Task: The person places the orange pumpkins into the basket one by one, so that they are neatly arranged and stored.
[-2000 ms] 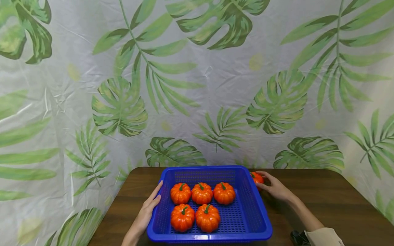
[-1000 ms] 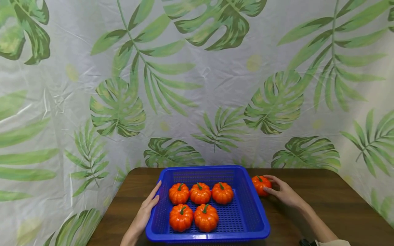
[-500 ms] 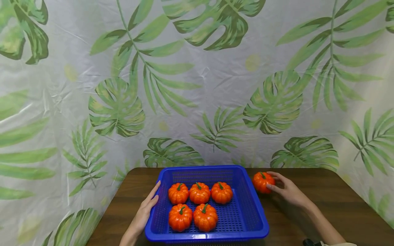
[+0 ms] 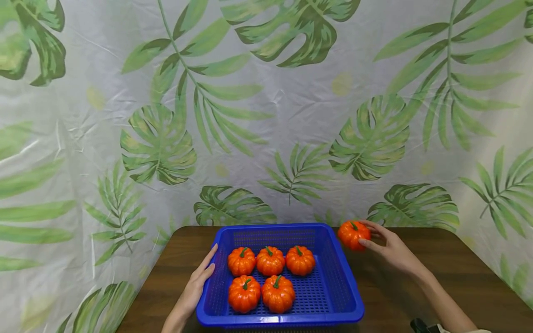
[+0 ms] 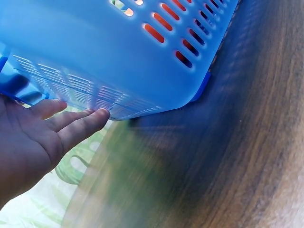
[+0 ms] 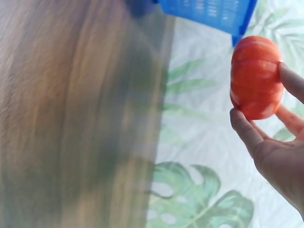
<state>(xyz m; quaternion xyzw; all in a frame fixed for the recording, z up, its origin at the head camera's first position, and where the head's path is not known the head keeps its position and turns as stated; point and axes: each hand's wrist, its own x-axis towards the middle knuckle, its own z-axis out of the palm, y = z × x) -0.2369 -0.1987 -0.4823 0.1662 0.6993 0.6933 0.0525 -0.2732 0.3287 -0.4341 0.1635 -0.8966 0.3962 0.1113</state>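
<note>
My right hand [image 4: 393, 249] pinches a small orange pumpkin [image 4: 352, 234] with a green stem, held up off the table beside the basket's far right corner. In the right wrist view the same pumpkin [image 6: 256, 78] sits between thumb and fingertips. A blue plastic basket [image 4: 358, 300] stands in front of me, with several like pumpkins [image 4: 270, 261] in two rows inside; its front right part shows bare mesh. Against the basket's left wall rests my left hand [image 4: 193, 286], fingers fairly straight. The left wrist view shows those fingers [image 5: 80, 128] along the basket's slotted side [image 5: 118, 52].
The basket stands on a dark brown wooden table [image 4: 416, 259]. Behind the table's far edge hangs a pale curtain [image 4: 291, 115] printed with green leaves. A dark band or device [image 4: 419, 325] shows at my right wrist.
My right hand has drawn the pumpkin out from beside the basket's right wall, then raised it to about rim height. The left hand stays on the basket; the pumpkins inside have not moved.
</note>
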